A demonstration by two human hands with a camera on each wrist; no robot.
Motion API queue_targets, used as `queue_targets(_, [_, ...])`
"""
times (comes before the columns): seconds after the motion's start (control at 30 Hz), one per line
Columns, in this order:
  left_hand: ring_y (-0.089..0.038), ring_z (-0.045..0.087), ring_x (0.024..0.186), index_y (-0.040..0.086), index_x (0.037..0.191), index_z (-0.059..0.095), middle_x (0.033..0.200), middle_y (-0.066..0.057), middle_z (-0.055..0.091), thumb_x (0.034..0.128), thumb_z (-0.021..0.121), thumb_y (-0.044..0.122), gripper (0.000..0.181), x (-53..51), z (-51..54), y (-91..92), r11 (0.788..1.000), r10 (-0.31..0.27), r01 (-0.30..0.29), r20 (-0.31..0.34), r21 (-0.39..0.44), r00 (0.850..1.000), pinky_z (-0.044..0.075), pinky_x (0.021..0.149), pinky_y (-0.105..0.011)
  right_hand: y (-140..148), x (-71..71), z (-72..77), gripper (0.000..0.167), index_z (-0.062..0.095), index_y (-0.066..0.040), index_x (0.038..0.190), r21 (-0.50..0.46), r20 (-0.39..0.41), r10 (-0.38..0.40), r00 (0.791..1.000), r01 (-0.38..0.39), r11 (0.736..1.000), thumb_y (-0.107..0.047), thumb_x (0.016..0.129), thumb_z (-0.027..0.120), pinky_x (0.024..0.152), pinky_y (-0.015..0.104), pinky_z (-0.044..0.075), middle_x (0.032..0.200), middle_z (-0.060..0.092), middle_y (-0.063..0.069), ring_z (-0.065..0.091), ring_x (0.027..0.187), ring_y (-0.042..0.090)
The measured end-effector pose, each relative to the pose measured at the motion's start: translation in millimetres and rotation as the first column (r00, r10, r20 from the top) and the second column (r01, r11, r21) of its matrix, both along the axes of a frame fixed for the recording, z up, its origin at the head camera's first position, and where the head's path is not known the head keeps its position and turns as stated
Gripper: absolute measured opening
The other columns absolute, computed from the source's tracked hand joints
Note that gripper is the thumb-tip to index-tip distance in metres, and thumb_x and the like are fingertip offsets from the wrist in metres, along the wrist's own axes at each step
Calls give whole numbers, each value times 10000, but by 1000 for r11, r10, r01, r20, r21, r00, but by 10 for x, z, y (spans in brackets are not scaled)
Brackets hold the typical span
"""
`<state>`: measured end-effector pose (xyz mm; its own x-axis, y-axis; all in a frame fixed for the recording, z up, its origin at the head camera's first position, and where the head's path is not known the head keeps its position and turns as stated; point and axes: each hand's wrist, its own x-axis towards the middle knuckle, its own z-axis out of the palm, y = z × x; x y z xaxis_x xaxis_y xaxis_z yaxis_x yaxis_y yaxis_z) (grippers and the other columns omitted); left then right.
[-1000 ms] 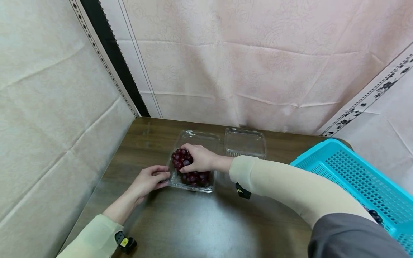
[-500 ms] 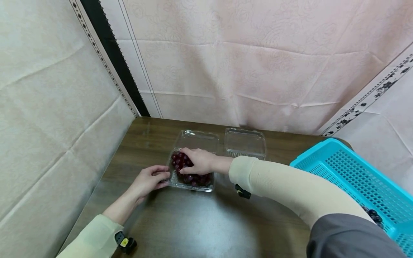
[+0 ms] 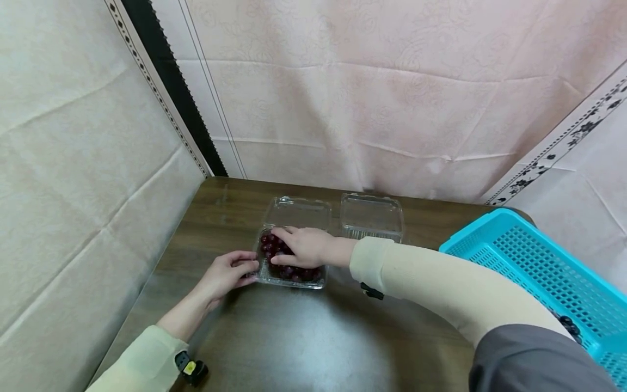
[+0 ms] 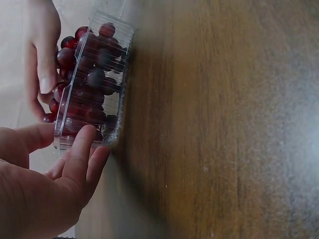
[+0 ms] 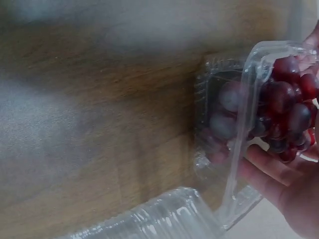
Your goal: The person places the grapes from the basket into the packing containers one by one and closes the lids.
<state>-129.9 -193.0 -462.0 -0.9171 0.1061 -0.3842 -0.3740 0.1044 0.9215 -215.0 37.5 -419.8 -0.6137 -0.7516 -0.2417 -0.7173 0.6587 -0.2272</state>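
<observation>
A clear plastic clamshell box (image 3: 289, 282) sits on the table with its lid (image 3: 300, 214) lying open behind it. Dark red grapes (image 4: 89, 77) fill the box and rise above its rim in the left wrist view. My left hand (image 3: 222, 275) holds the box at its left front corner, thumb at the rim and fingers against the outer wall. On top of the grapes rests my right hand (image 3: 306, 249), thumb and fingers spread and mostly straight. In the right wrist view its fingers (image 5: 274, 174) lie beside the grapes, inside the rim. That hand hides part of the bunch.
A second clear plastic box (image 3: 372, 211) stands open to the right, partly behind the right forearm. A blue perforated basket (image 3: 548, 261) with some dark grapes (image 3: 568, 325) is at the right. Pale cloth (image 3: 367, 98) hangs behind the wooden table (image 3: 303, 337).
My right hand has lowered the grapes into the box, and its fingers have spread from their grip around the bunch. My left hand stays at the corner.
</observation>
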Motion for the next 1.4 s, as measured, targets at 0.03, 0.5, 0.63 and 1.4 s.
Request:
queue_targets(0.03, [-225,708,1123,-113,1482,510,1376,-301,621,1081,631,89,466,-3,-3,-1,1000,-2,2,-2,4,1000,659,898,-286,4,9,2,802,261,-179,1695,8,6,-4,1000,4,1000,-653,1083,469,1145,470,536,1647,445,188,589,1394,328])
queue_targets(0.5, [-210,711,1118,-116,1468,519,1336,-271,651,1081,618,69,441,-6,-17,6,1000,2,-2,2,11,1000,656,909,-286,-42,15,-120,945,139,-178,1729,83,-61,58,996,-53,995,-733,1039,468,1177,431,510,1616,454,210,535,1443,340])
queue_targets(0.63, [-214,707,1125,-111,1474,517,1338,-268,644,1085,618,77,444,3,-15,15,1000,0,0,3,10,1000,655,909,-284,-17,19,-87,909,137,-196,1733,96,-36,36,999,-33,995,-733,1055,416,1247,441,433,1664,413,201,465,1505,342])
queue_targets(1.4, [-199,698,1120,-114,1476,510,1346,-271,630,1086,609,67,441,-12,6,23,1000,3,-4,6,20,1000,654,909,-276,119,160,-6,824,228,-93,1706,74,-223,149,963,-136,988,-598,1104,474,1208,427,478,1622,444,157,503,1457,320])
